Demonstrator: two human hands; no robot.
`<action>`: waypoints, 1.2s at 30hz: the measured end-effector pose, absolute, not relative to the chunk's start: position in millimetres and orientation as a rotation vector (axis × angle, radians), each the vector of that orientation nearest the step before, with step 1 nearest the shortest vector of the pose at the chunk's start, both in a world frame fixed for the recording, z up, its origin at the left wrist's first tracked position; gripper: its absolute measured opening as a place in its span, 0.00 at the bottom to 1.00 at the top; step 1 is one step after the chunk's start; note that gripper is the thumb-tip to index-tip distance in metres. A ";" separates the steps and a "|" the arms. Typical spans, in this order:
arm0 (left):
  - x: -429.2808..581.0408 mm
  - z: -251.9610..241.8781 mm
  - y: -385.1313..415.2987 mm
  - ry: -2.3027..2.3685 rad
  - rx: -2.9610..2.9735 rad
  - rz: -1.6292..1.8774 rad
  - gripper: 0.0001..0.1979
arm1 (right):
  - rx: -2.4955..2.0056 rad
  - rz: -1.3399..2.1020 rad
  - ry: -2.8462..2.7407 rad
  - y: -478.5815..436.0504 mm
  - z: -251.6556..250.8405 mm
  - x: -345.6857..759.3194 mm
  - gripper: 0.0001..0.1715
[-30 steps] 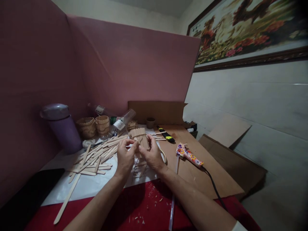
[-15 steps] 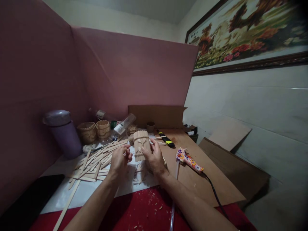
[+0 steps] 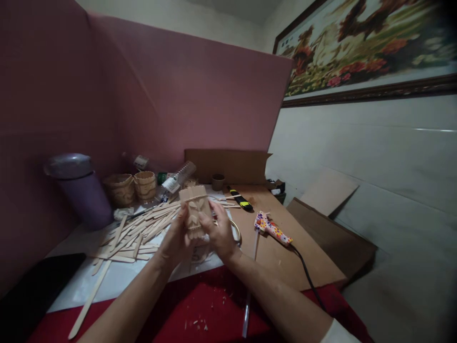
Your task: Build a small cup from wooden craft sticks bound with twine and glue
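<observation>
Left hand (image 3: 175,242) and right hand (image 3: 220,234) both clasp the stick-built holder (image 3: 194,209), upright, raised over the desk's middle. Loose craft sticks (image 3: 143,228) lie toward the left edge. Glue gun (image 3: 272,228) lies on cardboard toward the right edge.

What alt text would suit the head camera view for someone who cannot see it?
The left hand and the right hand hold a craft-stick box upright over a white sheet. Loose craft sticks lie to its left, a flowered glue gun rests on cardboard to the right, and a purple tumbler stands at back left.
</observation>
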State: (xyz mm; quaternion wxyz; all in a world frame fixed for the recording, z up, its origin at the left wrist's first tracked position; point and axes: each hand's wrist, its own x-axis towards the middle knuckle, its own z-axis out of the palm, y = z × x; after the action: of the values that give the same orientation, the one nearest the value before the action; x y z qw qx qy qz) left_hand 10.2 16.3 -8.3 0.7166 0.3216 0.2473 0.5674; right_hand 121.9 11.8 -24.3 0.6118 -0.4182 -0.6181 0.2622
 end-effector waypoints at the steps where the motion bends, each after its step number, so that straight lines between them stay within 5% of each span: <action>1: 9.0 -6.4 17.1 0.589 0.674 1.273 0.21 | -1.009 0.552 -1.481 13.5 -21.2 123.0 0.28; 13: 2.8 1.4 18.6 0.631 0.457 1.364 0.17 | -1.999 -0.032 -1.868 -9.9 -18.6 287.6 0.17; 20: 6.3 0.2 16.7 0.593 0.467 1.396 0.15 | -2.077 -0.004 -2.001 -16.6 -32.5 293.1 0.25; 30: 6.7 -5.6 18.4 0.573 0.558 1.415 0.18 | -2.227 -0.085 -1.989 -8.5 -34.3 291.0 0.17; 36: 8.0 -7.0 18.2 0.560 0.510 1.418 0.17 | -2.111 -0.139 -2.017 -13.9 -19.2 278.6 0.21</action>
State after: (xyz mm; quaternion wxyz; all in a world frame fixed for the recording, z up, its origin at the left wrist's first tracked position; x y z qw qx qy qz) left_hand 8.0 18.2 -7.0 0.6939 0.2283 0.2507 0.6353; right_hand 278.6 -13.9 -19.2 0.1093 -0.7178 -0.6860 -0.0472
